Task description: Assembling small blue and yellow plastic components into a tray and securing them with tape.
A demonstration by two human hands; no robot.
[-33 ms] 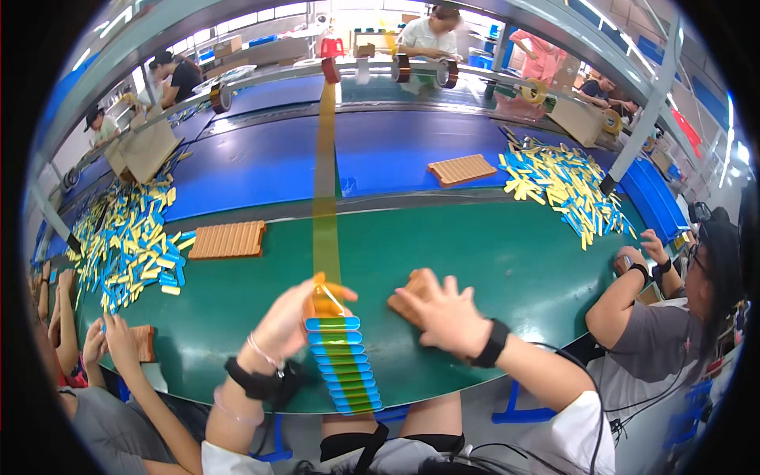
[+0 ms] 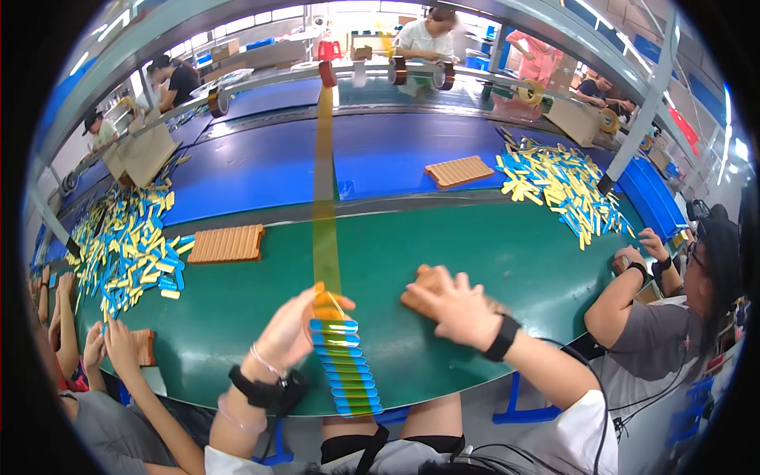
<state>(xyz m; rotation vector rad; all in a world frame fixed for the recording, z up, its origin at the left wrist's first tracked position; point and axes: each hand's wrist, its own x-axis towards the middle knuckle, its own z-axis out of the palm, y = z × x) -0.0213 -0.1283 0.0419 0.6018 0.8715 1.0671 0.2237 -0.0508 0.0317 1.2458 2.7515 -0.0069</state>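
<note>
A long band of amber tape [image 2: 325,214] runs down from a roll on the overhead rail to the front of the green table. My left hand [image 2: 286,331] pinches the tape close to a row of blue flat strips [image 2: 344,368] stuck side by side along it. This row hangs past the table's front edge toward my lap. To the right, my right hand [image 2: 465,313] is closed over a brown ridged block [image 2: 423,286] on the tabletop, hiding much of it.
Heaps of loose blue and yellow strips lie at left [image 2: 134,253] and right [image 2: 554,178]. Other ridged blocks rest at left [image 2: 226,243] and on the blue surface [image 2: 459,171]. Co-workers sit on both sides; a metal rail with tape rolls [image 2: 398,71] spans the back.
My right hand and the brown block have shifted a little to the right across the green tabletop. My left hand stays at the tape, almost unmoved.
</note>
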